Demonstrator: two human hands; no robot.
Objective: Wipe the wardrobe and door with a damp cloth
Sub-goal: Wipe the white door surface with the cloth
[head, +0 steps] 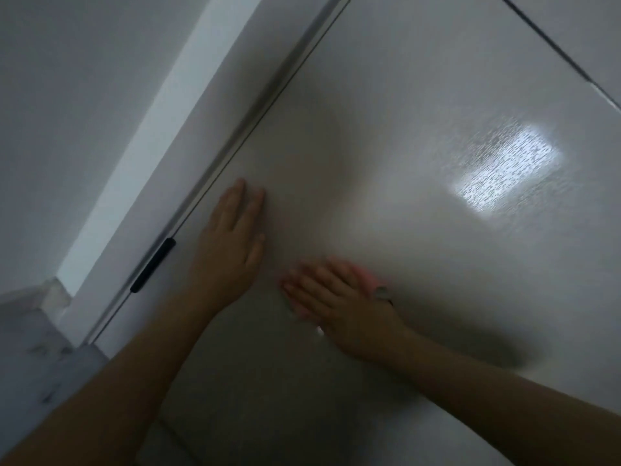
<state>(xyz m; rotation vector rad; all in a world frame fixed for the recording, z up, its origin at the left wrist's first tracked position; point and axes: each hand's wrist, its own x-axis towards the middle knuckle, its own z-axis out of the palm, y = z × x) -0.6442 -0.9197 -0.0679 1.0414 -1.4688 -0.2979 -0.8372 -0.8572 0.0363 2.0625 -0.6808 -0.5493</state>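
Note:
A large white door panel (420,136) with a faint grain fills most of the head view, tilted, with a bright patch of reflected light at its right. My left hand (228,243) lies flat on the panel, fingers together and holding nothing, close to the hinged edge. To its right, my right hand (336,304) presses a pink cloth (369,280) flat against the panel. Only the cloth's edges show around the fingers and thumb. The hand is blurred.
A black hinge (153,265) sits on the door's left edge beside the white frame (168,105). A grey wall (67,95) lies further left, with marbled floor tiles (33,351) at lower left. Another panel seam (554,52) crosses the upper right corner.

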